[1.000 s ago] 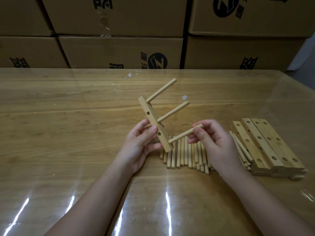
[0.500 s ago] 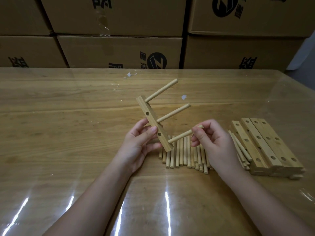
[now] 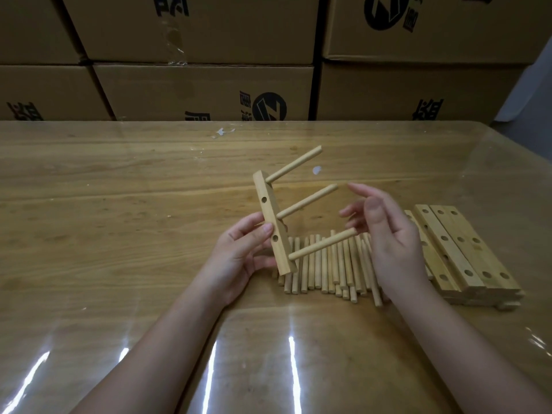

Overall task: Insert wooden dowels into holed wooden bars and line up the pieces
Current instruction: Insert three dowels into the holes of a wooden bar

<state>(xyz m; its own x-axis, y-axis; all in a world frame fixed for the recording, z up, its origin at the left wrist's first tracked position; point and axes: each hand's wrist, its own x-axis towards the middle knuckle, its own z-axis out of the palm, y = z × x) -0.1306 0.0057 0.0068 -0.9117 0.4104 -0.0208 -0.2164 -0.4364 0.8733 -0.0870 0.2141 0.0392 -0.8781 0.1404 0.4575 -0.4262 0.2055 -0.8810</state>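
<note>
- Nearest us, the table (image 3: 119,309) has a glossy cover with glare strips. It looks slick, so we'd expect a dropped piece to skid or roll.
- Just beyond, the loose dowels (image 3: 328,270) lie in a rough row under the held piece. If the bar's lower end dips into them, the row scatters.
- Left of that row, our left hand (image 3: 239,255) pinches the holed bar (image 3: 270,222) low down, with the thumb on its face between the two empty holes. The bar is tilted and clear of the table. With a one-hand grip this low, a push on the dowel ends could lever the bar round in our fingers.
- Three pegs stick out of the bar toward the right and far: lowest dowel (image 3: 322,244), middle dowel (image 3: 307,201) and top dowel (image 3: 294,163). They look roughly parallel. We can't tell how deep each one sits, and a shallow one could slip out if the bar tips.
- Right of centre, our right hand (image 3: 388,234) is spread wide and holds nothing, beside the free ends of the lowest and middle dowels. We can't tell whether it touches them. A sideways knock here would skew a peg in its hole.
- Farther right, the stack of bars (image 3: 457,249) rests on the table just beside that hand. A second bar would probably have to take all three ends at once. If any peg is splayed it could bind, and forcing it risks a split.
- Farthest back, the cardboard boxes (image 3: 203,91) are well apart from the work, so we see no risk there.
</note>
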